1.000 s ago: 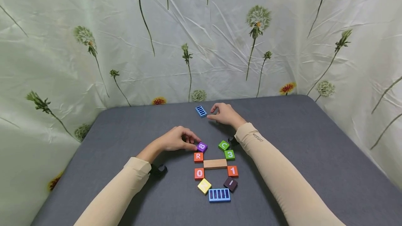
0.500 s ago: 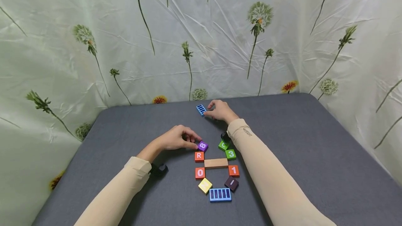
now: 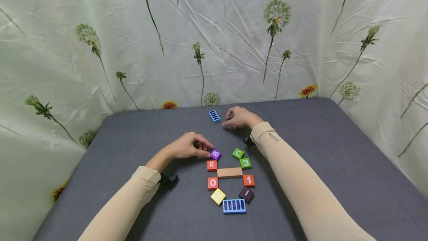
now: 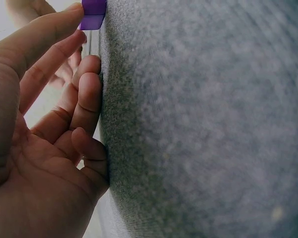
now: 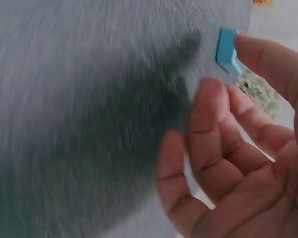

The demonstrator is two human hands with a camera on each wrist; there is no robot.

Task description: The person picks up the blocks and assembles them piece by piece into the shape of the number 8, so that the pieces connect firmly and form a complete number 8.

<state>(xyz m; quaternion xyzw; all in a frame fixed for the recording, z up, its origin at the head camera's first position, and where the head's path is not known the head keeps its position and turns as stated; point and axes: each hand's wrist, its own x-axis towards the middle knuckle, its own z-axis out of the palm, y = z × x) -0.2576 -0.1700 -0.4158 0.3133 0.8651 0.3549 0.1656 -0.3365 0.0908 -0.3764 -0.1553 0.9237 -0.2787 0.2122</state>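
My left hand pinches the corner of a purple tile marked 8 between thumb and index finger; in the left wrist view the thumb meets the purple tile. At the table's far side, my right hand hovers just right of a small blue block with dark bars. A gap separates its loosely bent fingers from that block in the head view, and they hold nothing. Below the purple tile lies an orange-red R tile. A green C tile and green 3 tile sit opposite.
A wooden plank bridges the two columns of tiles. Lower down are a red 0 tile, red 1 tile, yellow tile, dark tile and second blue block. A floral curtain hangs behind the grey table.
My right hand came left to the far blue block, then drew back to the right without it. The left hand stays at the purple tile.
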